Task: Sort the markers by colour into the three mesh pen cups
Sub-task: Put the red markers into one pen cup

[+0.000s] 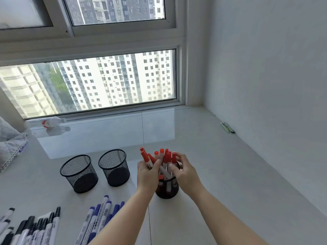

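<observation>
Closest to the lens, bottom left, is a loose pile of black-capped markers [30, 230] on the white tiled surface [221, 174]; I count roughly eight or nine, but they overlap and run off the edge so don't hold me to it. Just right of them is a fan of blue-capped markers [99, 214], maybe six or seven, partly hidden behind the left forearm. Barrels are white with printed labels and what look like barcodes, but the text is too small and blurry to read.

Three black mesh pen cups total. Left cup [79, 173] and middle cup [114, 167] stand upright side by side with nothing in them. Right cup [167, 187] holds the red-capped markers [163, 159], about seven or eight caps sticking up, one more sunk low inside.

Both arms reach forward from the bottom of the frame. Left hand [147, 175] is wrapped around a bunch of the red markers at the cup's mouth, thumb across the barrels. Right hand [184, 171] is on the other side of the bunch, fingers curled and pinching the barrels.

Further back, a plastic bottle [50, 122] with a red-and-white label lies on its side by the window [99, 85]; label text unreadable. Couple of dark pens [227, 127] against the right wall.
</observation>
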`<state>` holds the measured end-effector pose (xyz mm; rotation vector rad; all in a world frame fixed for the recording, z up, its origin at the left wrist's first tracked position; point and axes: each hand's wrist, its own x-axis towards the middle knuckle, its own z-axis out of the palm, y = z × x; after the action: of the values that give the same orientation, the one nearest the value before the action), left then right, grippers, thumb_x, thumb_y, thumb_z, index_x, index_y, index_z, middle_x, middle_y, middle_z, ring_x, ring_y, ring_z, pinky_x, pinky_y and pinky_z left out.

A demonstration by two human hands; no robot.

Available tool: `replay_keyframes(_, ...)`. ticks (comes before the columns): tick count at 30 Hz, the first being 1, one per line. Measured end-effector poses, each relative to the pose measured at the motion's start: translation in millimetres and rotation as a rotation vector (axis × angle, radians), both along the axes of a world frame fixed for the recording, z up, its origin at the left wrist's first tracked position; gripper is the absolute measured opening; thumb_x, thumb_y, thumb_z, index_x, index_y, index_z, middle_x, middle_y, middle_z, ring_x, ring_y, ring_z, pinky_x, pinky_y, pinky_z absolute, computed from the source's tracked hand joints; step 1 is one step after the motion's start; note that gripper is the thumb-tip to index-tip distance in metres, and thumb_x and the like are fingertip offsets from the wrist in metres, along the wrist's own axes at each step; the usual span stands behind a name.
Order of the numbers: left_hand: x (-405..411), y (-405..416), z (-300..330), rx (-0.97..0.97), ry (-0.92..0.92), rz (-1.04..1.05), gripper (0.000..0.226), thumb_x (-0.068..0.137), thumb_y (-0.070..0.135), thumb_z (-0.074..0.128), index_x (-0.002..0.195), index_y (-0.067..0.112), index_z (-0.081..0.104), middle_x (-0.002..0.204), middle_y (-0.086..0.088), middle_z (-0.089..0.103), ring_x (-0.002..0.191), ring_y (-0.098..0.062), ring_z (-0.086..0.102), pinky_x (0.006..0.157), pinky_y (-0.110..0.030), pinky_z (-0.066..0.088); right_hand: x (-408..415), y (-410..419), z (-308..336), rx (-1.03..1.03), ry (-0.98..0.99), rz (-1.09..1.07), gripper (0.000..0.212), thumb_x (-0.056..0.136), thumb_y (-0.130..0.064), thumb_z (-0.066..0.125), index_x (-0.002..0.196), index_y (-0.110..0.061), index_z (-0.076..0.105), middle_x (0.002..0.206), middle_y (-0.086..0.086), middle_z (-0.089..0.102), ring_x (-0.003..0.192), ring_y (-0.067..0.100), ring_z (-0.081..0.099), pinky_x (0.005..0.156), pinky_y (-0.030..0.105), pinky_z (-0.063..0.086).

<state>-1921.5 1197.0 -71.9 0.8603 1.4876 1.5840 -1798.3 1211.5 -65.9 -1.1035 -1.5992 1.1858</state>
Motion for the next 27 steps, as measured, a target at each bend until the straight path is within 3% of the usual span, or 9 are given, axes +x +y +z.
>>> replay_keyframes(2, -5, -1, 5, 0.012, 0.024, -0.007, 0.016, 0.083, 0.022, 0.065, 0.094, 0.015, 0.057, 0.11, -0.016, 0.059, 0.08, -0.016, 0.069, 0.055, -0.028, 0.054, 4, -6, -7, -0.05, 0.033, 0.072, 0.042, 0.075, -0.025, 0.058, 0.111, -0.042, 0.045, 0.111, -0.017, 0.059, 0.103, -0.004, 0.054, 0.082, 0.016, 0.043)
replay_keyframes(4, -7, -2, 15, 0.074, 0.086, 0.028, 0.022, 0.081, 0.028, 0.067, 0.097, 0.022, 0.053, 0.105, -0.008, 0.06, 0.078, -0.009, 0.065, 0.054, -0.019, 0.05, 6, -10, -13, -0.085, 0.04, 0.105, 0.051, 0.066, -0.028, 0.057, 0.111, -0.046, 0.043, 0.112, -0.016, 0.058, 0.108, 0.002, 0.055, 0.087, 0.022, 0.046)
replay_keyframes(8, -12, -2, 25, 0.198, 0.316, 0.017, 0.022, 0.093, 0.027, 0.049, 0.113, 0.035, 0.051, 0.108, 0.015, 0.055, 0.092, 0.001, 0.058, 0.068, -0.008, 0.044, 3, -14, -21, -0.104, 0.001, 0.134, 0.083, 0.058, -0.041, 0.071, 0.132, -0.039, 0.033, 0.124, -0.012, 0.055, 0.115, 0.007, 0.054, 0.101, 0.036, 0.043)
replay_keyframes(12, -14, -1, 12, 0.147, 0.395, -0.077, 0.025, 0.098, 0.02, 0.041, 0.102, 0.033, 0.062, 0.117, 0.016, 0.052, 0.104, 0.008, 0.052, 0.075, 0.003, 0.038, -7, -16, -22, -0.028, -0.089, 0.062, 0.078, 0.052, -0.05, 0.076, 0.109, -0.068, 0.026, 0.111, -0.031, 0.055, 0.1, -0.016, 0.053, 0.081, 0.008, 0.043)
replay_keyframes(16, -19, 4, 7, 0.143, 0.27, -0.171, 0.026, 0.097, 0.021, 0.042, 0.097, 0.037, 0.063, 0.126, 0.01, 0.049, 0.104, 0.014, 0.053, 0.072, -0.003, 0.045, -9, -17, -23, 0.025, -0.088, -0.026, 0.075, 0.051, -0.049, 0.079, 0.106, -0.064, 0.03, 0.105, -0.033, 0.056, 0.096, -0.019, 0.053, 0.071, 0.0, 0.04)
replay_keyframes(19, -23, 4, 13, 0.065, 0.281, -0.268, 0.022, 0.095, 0.037, 0.039, 0.106, 0.038, 0.058, 0.136, 0.008, 0.042, 0.125, -0.006, 0.044, 0.104, -0.025, 0.038, -5, -16, -21, 0.03, -0.107, -0.067, 0.071, 0.054, -0.046, 0.081, 0.107, -0.057, 0.034, 0.107, -0.03, 0.054, 0.095, -0.02, 0.05, 0.07, 0.003, 0.04)
replay_keyframes(21, -25, -2, 18, 0.027, 0.294, -0.311, 0.039, 0.087, 0.052, 0.036, 0.118, 0.037, 0.053, 0.142, 0.007, 0.035, 0.131, -0.011, 0.037, 0.113, -0.037, 0.028, -2, -18, -19, 0.054, -0.151, -0.104, 0.074, 0.058, -0.04, 0.081, 0.115, -0.049, 0.035, 0.114, -0.024, 0.051, 0.101, -0.015, 0.048, 0.074, 0.005, 0.037)
replay_keyframes(23, -28, -13, 20, 0.031, 0.346, -0.28, 0.049, 0.083, 0.057, 0.031, 0.126, 0.038, 0.047, 0.142, 0.008, 0.034, 0.133, -0.009, 0.034, 0.115, -0.037, 0.024, 0, -20, -19, 0.092, -0.207, -0.141, 0.084, 0.06, -0.037, 0.081, 0.13, -0.032, 0.034, 0.123, -0.017, 0.044, 0.114, -0.002, 0.043, 0.087, 0.012, 0.033)
replay_keyframes(27, -39, -40, 15, 0.029, 0.359, -0.095, 0.039, 0.096, 0.041, 0.032, 0.127, 0.026, 0.051, 0.129, 0.008, 0.048, 0.124, -0.011, 0.042, 0.109, -0.041, 0.033, -2, -35, -12, 0.311, -0.319, -0.241, 0.079, 0.067, -0.036, 0.076, 0.132, -0.017, 0.035, 0.124, -0.012, 0.036, 0.116, 0.005, 0.033, 0.095, 0.022, 0.029)
